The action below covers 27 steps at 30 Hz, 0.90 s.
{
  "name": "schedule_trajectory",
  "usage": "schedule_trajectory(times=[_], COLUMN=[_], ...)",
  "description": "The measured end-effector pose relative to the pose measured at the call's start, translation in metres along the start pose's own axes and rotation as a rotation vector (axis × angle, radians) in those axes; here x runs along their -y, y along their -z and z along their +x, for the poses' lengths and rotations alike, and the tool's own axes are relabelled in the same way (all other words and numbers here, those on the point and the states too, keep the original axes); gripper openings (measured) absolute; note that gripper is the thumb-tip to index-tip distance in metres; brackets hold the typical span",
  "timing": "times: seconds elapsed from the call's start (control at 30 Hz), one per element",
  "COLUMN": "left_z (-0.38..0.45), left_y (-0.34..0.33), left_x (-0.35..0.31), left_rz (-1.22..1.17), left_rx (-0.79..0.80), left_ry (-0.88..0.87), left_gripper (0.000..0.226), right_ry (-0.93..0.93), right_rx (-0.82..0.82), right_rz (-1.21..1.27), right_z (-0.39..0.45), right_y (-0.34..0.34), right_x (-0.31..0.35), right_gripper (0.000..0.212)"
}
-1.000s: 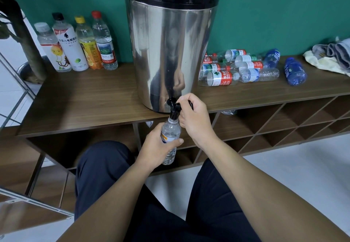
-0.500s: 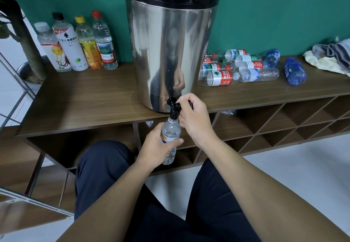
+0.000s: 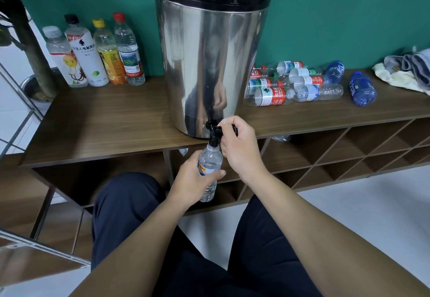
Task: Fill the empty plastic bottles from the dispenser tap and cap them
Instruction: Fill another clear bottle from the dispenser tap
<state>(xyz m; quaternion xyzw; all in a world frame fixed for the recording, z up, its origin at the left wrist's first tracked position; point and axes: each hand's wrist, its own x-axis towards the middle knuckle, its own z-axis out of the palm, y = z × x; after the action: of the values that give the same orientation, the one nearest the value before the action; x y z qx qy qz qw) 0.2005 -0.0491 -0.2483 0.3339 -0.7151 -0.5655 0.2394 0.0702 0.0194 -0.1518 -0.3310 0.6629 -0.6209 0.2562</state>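
clear small plastic bottle point(image 3: 210, 165) held under black tap point(image 3: 213, 131) of steel dispenser.
left hand point(image 3: 195, 179) fingers curled round the bottle's middle, mouth right under the tap spout, off the front edge of the brown wooden shelf top point(image 3: 111, 119). right hand point(image 3: 239, 147) fingers curled on the tap lever. tall stainless steel dispenser drum point(image 3: 209, 64) stands at the front edge. four capped bottles point(image 3: 93, 52) upright at back left corner; empty bottles point(image 3: 290, 82) lying right of drum.
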Motion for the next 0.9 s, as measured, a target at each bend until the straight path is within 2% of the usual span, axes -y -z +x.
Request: schedule_trajectory(times=[0.23, 0.47, 0.6, 0.7, 0.83, 0.9], left_z=[0.002, 0.002, 0.003, 0.002, 0.004, 0.004], left_y=[-0.001, -0.001, -0.001, -0.001, -0.002, -0.003], left_x=[0.002, 0.002, 0.004, 0.003, 0.004, 0.005], left_rz=[-0.028, -0.018, -0.009, -0.013, -0.012, -0.010], left_rx=[0.008, 0.011, -0.003, -0.004, -0.002, -0.006], left_ry=[0.003, 0.014, 0.000, 0.005, 0.001, 0.000], left_gripper=[0.057, 0.061, 0.054, 0.053, 0.055, 0.055], right_ry=[0.013, 0.161, 0.374, 0.427, 0.411, 0.399], right_rx=[0.010, 0.011, 0.053, 0.097, 0.123, 0.171], right_rz=[-0.040, -0.366, -0.570, -0.681, -0.679, -0.596], right_z=[0.000, 0.000, 0.002, 0.004, 0.004, 0.003], right_y=[0.002, 0.012, 0.013, 0.007, 0.006, 0.011], right_x=[-0.004, 0.008, 0.025, 0.034, 0.036, 0.038], right_gripper=[0.020, 0.020, 0.009, 0.007, 0.005, 0.008])
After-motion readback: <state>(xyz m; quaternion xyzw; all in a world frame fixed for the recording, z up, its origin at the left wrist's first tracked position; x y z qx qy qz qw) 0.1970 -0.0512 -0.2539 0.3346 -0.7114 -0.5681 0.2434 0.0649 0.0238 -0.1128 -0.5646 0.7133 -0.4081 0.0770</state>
